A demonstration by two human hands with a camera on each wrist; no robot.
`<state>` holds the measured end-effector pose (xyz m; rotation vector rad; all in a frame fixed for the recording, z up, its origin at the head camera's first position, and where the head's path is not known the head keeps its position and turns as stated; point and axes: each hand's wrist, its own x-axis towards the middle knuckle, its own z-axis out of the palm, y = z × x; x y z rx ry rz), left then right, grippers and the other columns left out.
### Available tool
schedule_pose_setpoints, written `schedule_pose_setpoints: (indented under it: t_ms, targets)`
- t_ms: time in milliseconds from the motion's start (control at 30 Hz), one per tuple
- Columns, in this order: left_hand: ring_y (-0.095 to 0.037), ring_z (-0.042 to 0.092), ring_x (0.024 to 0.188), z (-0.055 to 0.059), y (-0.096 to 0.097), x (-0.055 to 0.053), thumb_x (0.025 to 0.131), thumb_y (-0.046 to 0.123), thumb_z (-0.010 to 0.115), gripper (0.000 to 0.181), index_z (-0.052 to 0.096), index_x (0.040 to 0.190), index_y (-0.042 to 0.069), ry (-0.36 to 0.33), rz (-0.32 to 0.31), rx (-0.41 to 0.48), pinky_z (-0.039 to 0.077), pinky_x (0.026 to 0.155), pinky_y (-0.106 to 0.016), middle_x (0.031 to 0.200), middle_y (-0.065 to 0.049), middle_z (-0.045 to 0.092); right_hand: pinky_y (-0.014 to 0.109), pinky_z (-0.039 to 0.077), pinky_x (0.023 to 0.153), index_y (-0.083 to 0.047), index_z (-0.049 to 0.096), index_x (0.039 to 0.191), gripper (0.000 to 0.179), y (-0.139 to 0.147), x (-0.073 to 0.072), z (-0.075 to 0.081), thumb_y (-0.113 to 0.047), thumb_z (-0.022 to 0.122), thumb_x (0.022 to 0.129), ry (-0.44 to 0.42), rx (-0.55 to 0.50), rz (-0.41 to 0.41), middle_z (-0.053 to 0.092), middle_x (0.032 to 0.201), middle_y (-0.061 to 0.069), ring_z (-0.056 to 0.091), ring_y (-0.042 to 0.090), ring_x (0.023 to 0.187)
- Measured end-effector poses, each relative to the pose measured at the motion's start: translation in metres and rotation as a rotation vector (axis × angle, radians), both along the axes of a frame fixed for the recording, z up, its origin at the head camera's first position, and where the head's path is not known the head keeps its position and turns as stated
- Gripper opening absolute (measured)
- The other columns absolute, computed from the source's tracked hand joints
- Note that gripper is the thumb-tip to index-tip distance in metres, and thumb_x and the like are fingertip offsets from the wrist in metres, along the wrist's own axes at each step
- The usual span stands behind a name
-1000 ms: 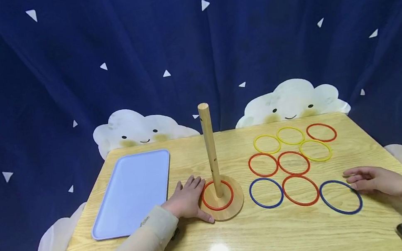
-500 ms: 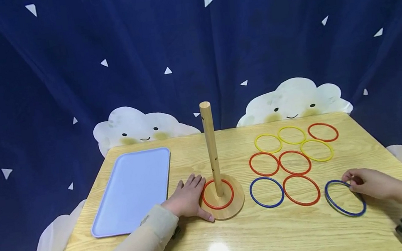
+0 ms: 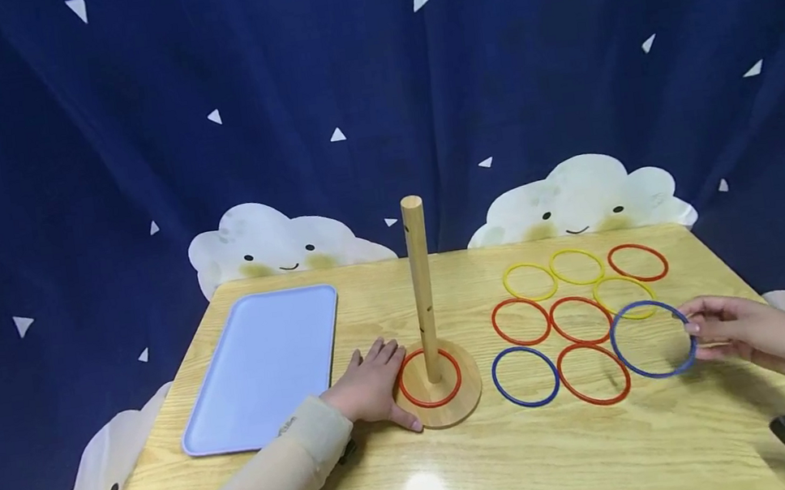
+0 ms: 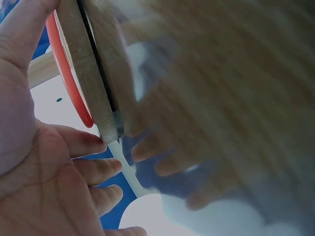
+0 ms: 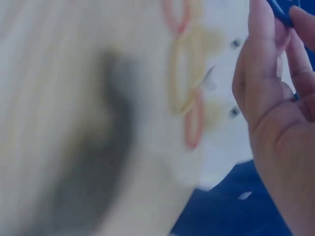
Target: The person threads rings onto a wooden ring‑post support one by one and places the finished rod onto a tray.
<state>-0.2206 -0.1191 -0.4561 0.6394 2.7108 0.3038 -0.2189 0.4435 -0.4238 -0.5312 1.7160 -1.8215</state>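
Note:
In the head view my right hand (image 3: 752,331) pinches a blue ring (image 3: 662,375) at its right side, tilted up off the table with a shadow below it. The right wrist view shows thumb and fingers meeting on the blue ring (image 5: 281,12). My left hand (image 3: 373,386), fingers spread, rests against the left edge of a round wooden base (image 3: 470,387). An upright wooden post (image 3: 422,282) rises from that base, and a red ring (image 3: 433,405) lies around its foot. Up close in the left wrist view, the fingertips touch the base's rim (image 4: 88,83).
Right of the post, several rings lie flat on the wooden table (image 3: 537,464): another blue ring (image 3: 530,404), red ones such as the front red ring (image 3: 598,403), and yellow ones at the back. A pale blue tray (image 3: 267,358) lies at the left.
My right hand has taken hold of the right-hand blue ring and raised it from the table, moving it slightly up and left. The left hand stays at the base.

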Motion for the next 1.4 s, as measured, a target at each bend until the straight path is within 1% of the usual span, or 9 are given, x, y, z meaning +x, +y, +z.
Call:
schedule_pose_setpoints:
  t_ms: [100, 267, 533, 733, 933, 1100, 1200, 1300, 1400]
  targets:
    - [-0.033, 0.010, 0.157, 0.000, -0.001, 0.000, 0.068, 0.068, 0.088, 0.129, 0.028, 0.164, 0.007, -0.001, 0.003, -0.005, 0.012, 0.122, -0.062, 0.169, -0.015, 0.022, 0.032, 0.058, 0.092, -0.009, 0.067, 0.124, 0.044, -0.023, -0.009, 0.022, 0.011, 0.031, 0.109, 0.059, -0.073, -0.030, 0.070, 0.113, 0.004, 0.071, 0.016, 0.105]
    - [-0.034, 0.010, 0.157, -0.001, -0.001, -0.001, 0.067, 0.068, 0.088, 0.130, 0.027, 0.164, 0.006, -0.013, 0.005, -0.002, 0.012, 0.122, -0.062, 0.169, -0.015, 0.022, 0.031, 0.059, 0.088, -0.004, 0.068, 0.120, 0.039, -0.068, -0.022, 0.060, 0.014, 0.036, 0.107, 0.118, -0.153, -0.107, 0.069, 0.107, 0.007, 0.072, 0.018, 0.098]
    - [-0.034, 0.010, 0.157, -0.002, -0.001, -0.005, 0.067, 0.068, 0.088, 0.131, 0.027, 0.164, 0.006, -0.016, 0.008, -0.001, 0.013, 0.122, -0.062, 0.169, -0.015, 0.022, 0.030, 0.060, 0.085, -0.003, 0.068, 0.117, 0.032, -0.136, -0.037, 0.115, 0.010, 0.041, 0.107, 0.085, -0.274, -0.083, 0.070, 0.100, 0.010, 0.074, 0.019, 0.091]
    - [-0.034, 0.011, 0.157, 0.001, 0.000, -0.003, 0.067, 0.067, 0.089, 0.130, 0.028, 0.164, 0.005, -0.019, 0.013, -0.002, 0.013, 0.122, -0.062, 0.169, -0.016, 0.023, 0.031, 0.060, 0.083, -0.001, 0.066, 0.116, 0.024, -0.180, -0.044, 0.136, 0.009, 0.046, 0.106, 0.080, -0.255, -0.085, 0.070, 0.100, 0.012, 0.075, 0.021, 0.089]
    - [-0.033, 0.010, 0.157, 0.002, 0.000, -0.002, 0.068, 0.066, 0.089, 0.129, 0.027, 0.164, 0.007, -0.028, 0.013, 0.005, 0.011, 0.123, -0.061, 0.169, -0.015, 0.022, 0.030, 0.061, 0.081, -0.001, 0.069, 0.112, 0.022, -0.212, -0.047, 0.160, 0.008, 0.050, 0.105, 0.102, -0.239, -0.087, 0.070, 0.098, 0.012, 0.073, 0.019, 0.087]
    - [-0.034, 0.011, 0.157, 0.004, 0.002, 0.000, 0.067, 0.064, 0.090, 0.128, 0.029, 0.163, 0.006, -0.030, 0.017, 0.011, 0.012, 0.122, -0.062, 0.168, -0.016, 0.023, 0.029, 0.061, 0.079, 0.001, 0.069, 0.110, 0.021, -0.235, -0.044, 0.187, 0.009, 0.052, 0.104, 0.063, -0.304, -0.081, 0.072, 0.097, 0.013, 0.073, 0.020, 0.087]
    - [-0.035, 0.013, 0.157, 0.004, 0.001, 0.001, 0.066, 0.064, 0.091, 0.129, 0.030, 0.163, 0.005, -0.024, 0.017, 0.014, 0.013, 0.122, -0.063, 0.168, -0.017, 0.025, 0.029, 0.061, 0.076, 0.001, 0.069, 0.110, 0.019, -0.252, -0.040, 0.201, 0.009, 0.053, 0.103, 0.034, -0.295, -0.093, 0.072, 0.094, 0.014, 0.074, 0.020, 0.085]
    - [-0.034, 0.012, 0.157, 0.003, 0.001, 0.000, 0.067, 0.065, 0.090, 0.129, 0.029, 0.164, 0.006, -0.022, 0.018, 0.009, 0.013, 0.122, -0.063, 0.168, -0.016, 0.024, 0.028, 0.062, 0.074, -0.001, 0.069, 0.107, 0.017, -0.269, -0.036, 0.206, 0.008, 0.055, 0.102, 0.003, -0.240, -0.143, 0.072, 0.091, 0.013, 0.074, 0.019, 0.081]
    - [-0.033, 0.012, 0.157, 0.002, 0.002, -0.001, 0.067, 0.067, 0.089, 0.129, 0.028, 0.164, 0.007, -0.021, 0.015, -0.006, 0.013, 0.122, -0.062, 0.169, -0.015, 0.023, 0.026, 0.061, 0.072, -0.003, 0.068, 0.105, 0.016, -0.282, -0.036, 0.196, 0.007, 0.055, 0.103, -0.022, -0.161, -0.198, 0.071, 0.088, 0.011, 0.073, 0.016, 0.078]
